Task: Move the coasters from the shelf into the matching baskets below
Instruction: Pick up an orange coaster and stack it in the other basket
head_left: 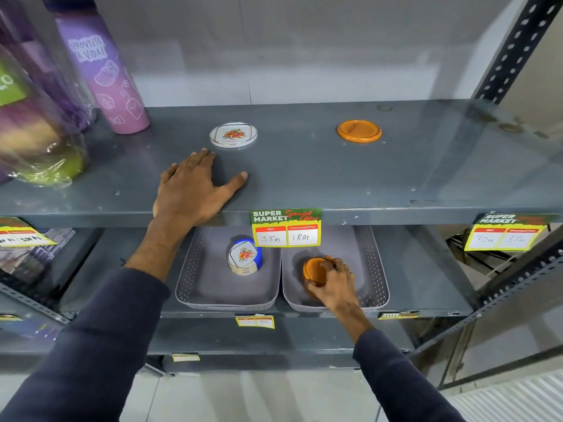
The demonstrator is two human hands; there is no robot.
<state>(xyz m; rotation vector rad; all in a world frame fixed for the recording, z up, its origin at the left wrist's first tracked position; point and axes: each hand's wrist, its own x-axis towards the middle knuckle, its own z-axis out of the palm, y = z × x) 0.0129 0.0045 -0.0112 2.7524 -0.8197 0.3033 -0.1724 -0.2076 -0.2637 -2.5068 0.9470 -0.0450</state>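
A white floral coaster (233, 134) lies on the grey upper shelf (304, 175), and an orange round coaster (359, 131) lies to its right. My left hand (195, 185) rests flat and open on the shelf, just in front of the white coaster, fingertips close to it. On the shelf below stand two grey baskets side by side. The left basket (195, 287) holds a stack of white floral coasters (243, 257) in a blue holder. Inside the right basket (376, 269), my right hand (333, 283) grips orange coasters (314, 270).
Purple bottles (105, 71) and a wrapped green-purple bottle (33, 132) stand at the shelf's left end. A price tag (286, 227) hangs from the shelf edge above the baskets, another tag (507, 233) at right. A perforated steel upright (518, 44) rises at right.
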